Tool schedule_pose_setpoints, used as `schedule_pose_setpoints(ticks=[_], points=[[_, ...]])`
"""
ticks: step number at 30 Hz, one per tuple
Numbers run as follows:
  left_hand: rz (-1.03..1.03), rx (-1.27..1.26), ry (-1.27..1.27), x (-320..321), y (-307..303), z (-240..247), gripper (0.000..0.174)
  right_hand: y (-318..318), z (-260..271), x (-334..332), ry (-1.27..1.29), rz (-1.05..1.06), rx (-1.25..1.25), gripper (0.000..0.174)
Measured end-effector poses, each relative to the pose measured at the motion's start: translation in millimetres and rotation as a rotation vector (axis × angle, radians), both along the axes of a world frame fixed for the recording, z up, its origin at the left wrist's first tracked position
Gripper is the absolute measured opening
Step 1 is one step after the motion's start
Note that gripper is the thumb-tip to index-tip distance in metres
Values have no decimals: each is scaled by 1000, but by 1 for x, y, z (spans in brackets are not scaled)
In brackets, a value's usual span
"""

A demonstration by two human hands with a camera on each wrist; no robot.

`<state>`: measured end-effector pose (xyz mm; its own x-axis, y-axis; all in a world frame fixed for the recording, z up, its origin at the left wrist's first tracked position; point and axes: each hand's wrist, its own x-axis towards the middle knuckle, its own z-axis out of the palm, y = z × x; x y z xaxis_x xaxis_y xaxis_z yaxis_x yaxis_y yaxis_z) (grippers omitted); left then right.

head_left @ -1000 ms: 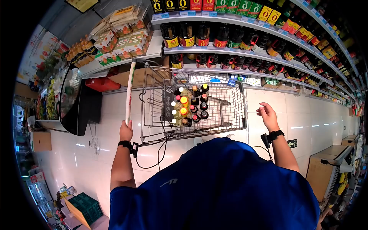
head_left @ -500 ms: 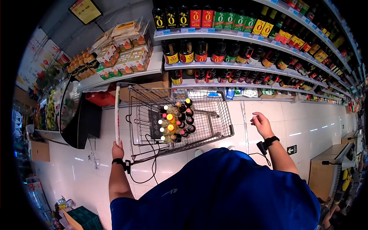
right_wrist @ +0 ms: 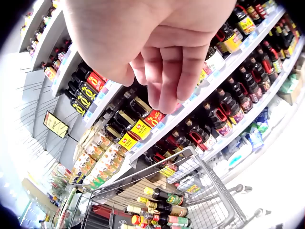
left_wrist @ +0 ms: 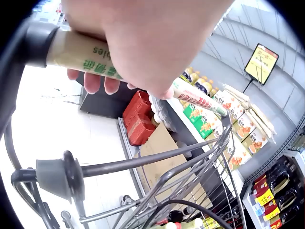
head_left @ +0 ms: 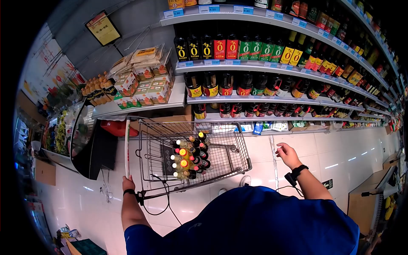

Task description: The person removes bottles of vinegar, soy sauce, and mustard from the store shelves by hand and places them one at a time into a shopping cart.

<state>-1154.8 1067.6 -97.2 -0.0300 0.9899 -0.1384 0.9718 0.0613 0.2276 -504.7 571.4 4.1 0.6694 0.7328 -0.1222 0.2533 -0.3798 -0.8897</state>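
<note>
My left hand (head_left: 128,183) grips the end of the shopping cart's pale handle (head_left: 127,146). In the left wrist view its fingers (left_wrist: 92,83) curl round the printed handle sleeve. The wire shopping cart (head_left: 249,165) stands in front of me, holding several upright bottles (head_left: 184,163) of dark and pale liquid with white, yellow and red caps. To the right of the cart, my right hand (head_left: 289,156) hangs in the air with loosely bent fingers and nothing in them. The right wrist view shows that hand (right_wrist: 162,52) overlapping the shelves, above the cart.
Shelves of sauce bottles (head_left: 221,49) run along the far side, curving away to the right. Boxed goods (head_left: 148,91) sit on a white counter at the left, beside a black-sided display case (head_left: 95,153). A yellow sign (head_left: 103,29) stands behind. Tiled floor (head_left: 306,144) extends rightward.
The head view has tilted up, so more shelving shows and the cart sits lower and further left in it. My left hand stays on the handle; my right hand remains free.
</note>
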Motion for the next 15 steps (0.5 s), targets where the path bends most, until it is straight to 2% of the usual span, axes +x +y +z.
schedule_pose_setpoints(ticks=[5, 7, 8, 9, 11, 13, 15], points=[[192, -85, 102, 33, -23, 39, 55, 11, -16, 32, 45, 57, 75, 22], [105, -96, 100, 48, -35, 66, 56, 20, -11, 48, 78, 63, 109, 22], [48, -87, 28, 60, -43, 85, 51, 24, -8, 55, 108, 51, 131, 22], [-85, 3, -24, 48, -32, 69, 51, 31, -1, 63, 102, 69, 148, 22], [-138, -294, -289, 78, -44, 120, 50, 46, 9, 82, 136, 108, 238, 22], [-87, -420, -480, 163, -107, 237, 46, 66, 31, 97, 109, 157, 299, 22], [-242, -466, -702, 209, -139, 311, 40, 94, 66, 108, 118, 225, 432, 23]])
